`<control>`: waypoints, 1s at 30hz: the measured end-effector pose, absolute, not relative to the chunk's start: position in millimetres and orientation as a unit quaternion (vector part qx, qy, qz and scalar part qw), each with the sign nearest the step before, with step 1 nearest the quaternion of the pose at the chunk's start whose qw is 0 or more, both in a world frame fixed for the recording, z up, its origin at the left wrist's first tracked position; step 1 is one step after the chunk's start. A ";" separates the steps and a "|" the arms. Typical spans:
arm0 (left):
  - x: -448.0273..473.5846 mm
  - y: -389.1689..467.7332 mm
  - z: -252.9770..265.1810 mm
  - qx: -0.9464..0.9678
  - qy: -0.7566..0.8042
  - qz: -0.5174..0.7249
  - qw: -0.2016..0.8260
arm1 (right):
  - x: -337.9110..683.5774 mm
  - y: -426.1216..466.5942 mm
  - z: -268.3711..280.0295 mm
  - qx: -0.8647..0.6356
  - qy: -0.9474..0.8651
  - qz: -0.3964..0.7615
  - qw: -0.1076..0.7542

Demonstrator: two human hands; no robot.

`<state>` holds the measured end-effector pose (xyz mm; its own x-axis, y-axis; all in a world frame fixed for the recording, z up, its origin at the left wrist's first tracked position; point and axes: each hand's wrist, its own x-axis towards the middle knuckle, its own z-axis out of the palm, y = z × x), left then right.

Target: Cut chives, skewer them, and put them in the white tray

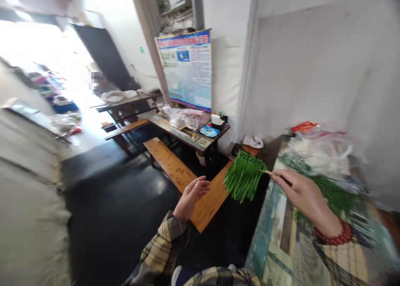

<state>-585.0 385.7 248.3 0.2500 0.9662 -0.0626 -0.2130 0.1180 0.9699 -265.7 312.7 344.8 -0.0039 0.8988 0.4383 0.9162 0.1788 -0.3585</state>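
Note:
My right hand (298,192) pinches the end of a thin wooden skewer (267,172). Threaded along it is a row of green chives (245,175), their cut lengths hanging down in a fringe. The skewer is held in the air, left of the worn table. My left hand (191,197) is raised over the floor and bench, a short way left of the chives, with fingers slightly bent and nothing in them. More loose greens (334,192) lie on the table beside and partly behind my right hand.
Clear plastic bags (321,152) with pale contents sit on the worn table (276,213) to my right. Wooden benches (175,161) stand ahead. Behind them, a table (176,131) carries bags, a blue packet (209,131) and a black caddy (218,121). A poster (187,69) hangs on the wall.

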 end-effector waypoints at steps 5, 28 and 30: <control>-683.3 355.0 227.0 0.443 0.475 0.482 0.588 | -370.4 363.2 300.8 -0.592 -0.726 0.148 0.317; -1006.3 374.5 159.5 0.148 0.557 0.654 0.491 | -911.9 408.3 143.9 -0.412 -0.427 0.762 0.260; -1023.1 392.9 157.6 0.127 0.553 0.652 0.503 | -931.1 427.8 142.8 -0.404 -0.428 0.771 0.243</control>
